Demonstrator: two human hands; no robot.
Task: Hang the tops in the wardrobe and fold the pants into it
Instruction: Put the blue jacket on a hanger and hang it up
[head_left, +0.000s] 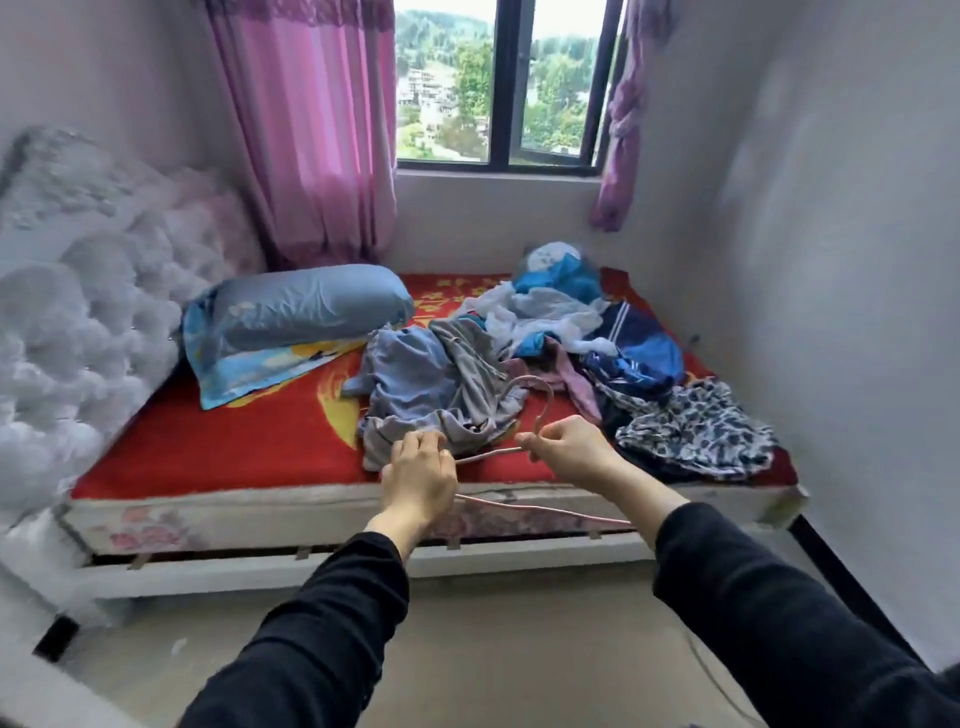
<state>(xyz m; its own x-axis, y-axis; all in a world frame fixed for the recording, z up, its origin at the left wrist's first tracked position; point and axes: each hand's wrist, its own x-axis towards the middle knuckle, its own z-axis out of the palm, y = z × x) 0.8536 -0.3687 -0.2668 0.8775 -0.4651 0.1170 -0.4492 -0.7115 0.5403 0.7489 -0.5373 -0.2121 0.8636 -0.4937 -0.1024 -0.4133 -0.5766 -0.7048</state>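
A thin pink hanger (540, 508) is held over the near edge of the bed (218, 452). My right hand (569, 449) pinches it at the neck below the hook. My left hand (418, 475) grips its left shoulder and also touches the hem of a grey-blue garment (415, 384) lying on the red cover. Behind that garment sits a heap of clothes: white and blue pieces (550, 304), a navy striped piece (636, 353), a pink piece (576, 382) and a dark patterned one (691, 431). The wardrobe is out of view.
A blue pillow (301, 306) lies on a folded cartoon sheet at the bed's left. A white tufted headboard (67, 312) fills the left side. Pink curtains (306, 130) and a window stand behind the bed, a wall on the right, bare floor (493, 649) below me.
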